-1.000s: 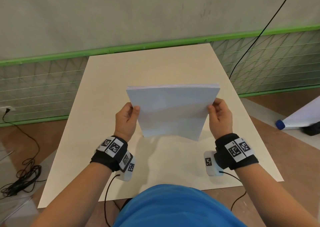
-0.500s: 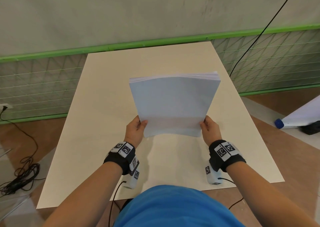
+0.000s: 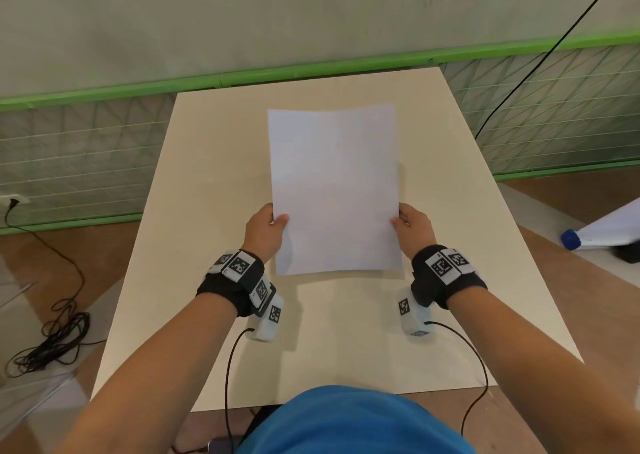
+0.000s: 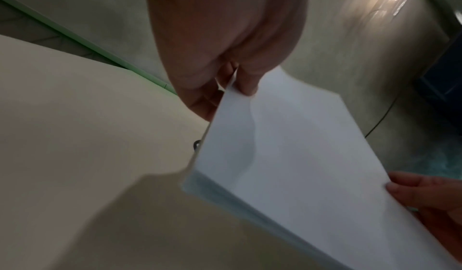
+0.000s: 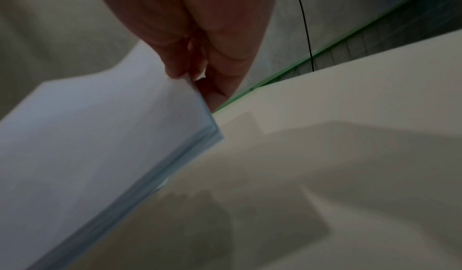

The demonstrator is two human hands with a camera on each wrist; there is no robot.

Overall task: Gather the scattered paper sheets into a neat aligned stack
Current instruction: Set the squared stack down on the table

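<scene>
A stack of white paper sheets [image 3: 334, 187] lies nearly flat over the middle of the cream table [image 3: 214, 163], long side pointing away from me. My left hand [image 3: 273, 223] pinches its left edge near the front, thumb on top. My right hand [image 3: 403, 220] pinches the right edge the same way. In the left wrist view the paper stack [image 4: 287, 155] is gripped between thumb and fingers, its near corner just above the table. The right wrist view shows the paper stack [image 5: 100, 136] with its layered edge close over the tabletop, and the right hand [image 5: 190, 74] pinching it.
The table's far edge meets a green rail [image 3: 311, 69] and a wall. A black cable [image 3: 540, 62] hangs at the back right. A coiled cord [image 3: 52, 336] lies on the floor at the left. A white roll with a blue cap [image 3: 588, 235] lies on the floor, right.
The stack was held upright on its lower edge; it has tipped forward and down until nearly flat. Both hands slid down the side edges and moved toward me.
</scene>
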